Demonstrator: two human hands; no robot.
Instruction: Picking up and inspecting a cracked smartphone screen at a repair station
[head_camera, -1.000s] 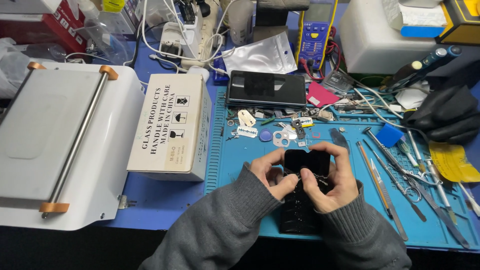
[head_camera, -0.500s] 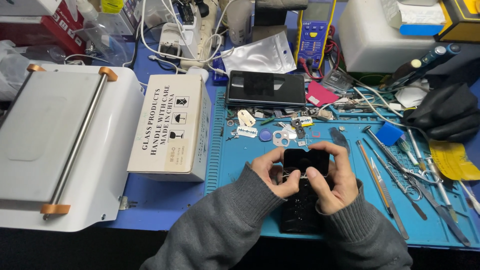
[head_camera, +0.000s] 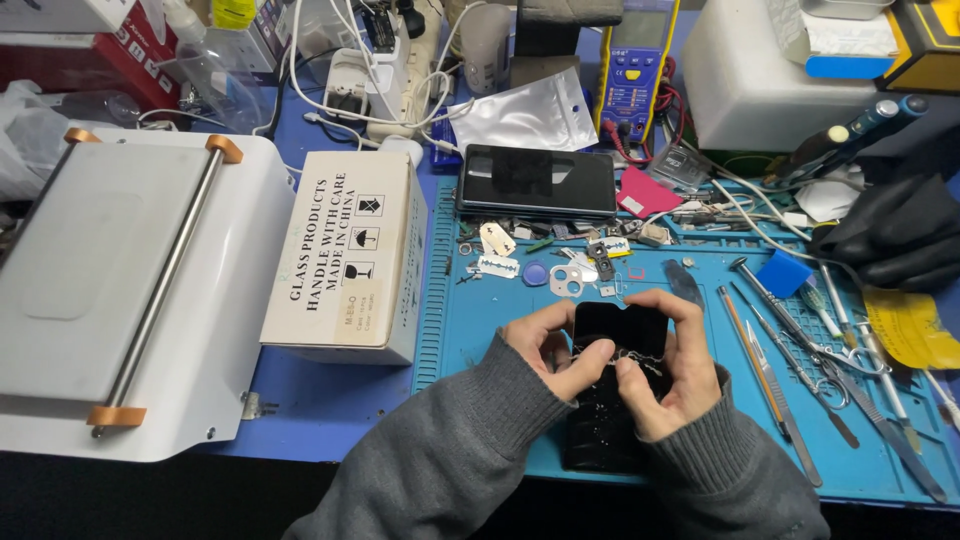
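A black phone (head_camera: 612, 400) with a cracked, shattered glass face lies lengthwise on the blue work mat (head_camera: 480, 330). My left hand (head_camera: 555, 350) grips its left edge, thumb pressed on the broken glass. My right hand (head_camera: 675, 365) wraps the right edge, with thumb and forefinger pinching at the cracked area near the middle. Both wrists wear grey knit sleeves. The phone's lower end is partly hidden by my forearms.
A second dark phone (head_camera: 537, 180) lies behind, among small screws and parts (head_camera: 570, 270). A cardboard box (head_camera: 345, 260) and a white machine (head_camera: 120, 290) stand left. Tweezers and screwdrivers (head_camera: 800, 350) lie right, with a black glove (head_camera: 900, 235) and a multimeter (head_camera: 632, 70).
My fingers have shifted on the phone: the right thumb and forefinger moved from its upper part toward the cracked middle. The phone stays in place on the mat.
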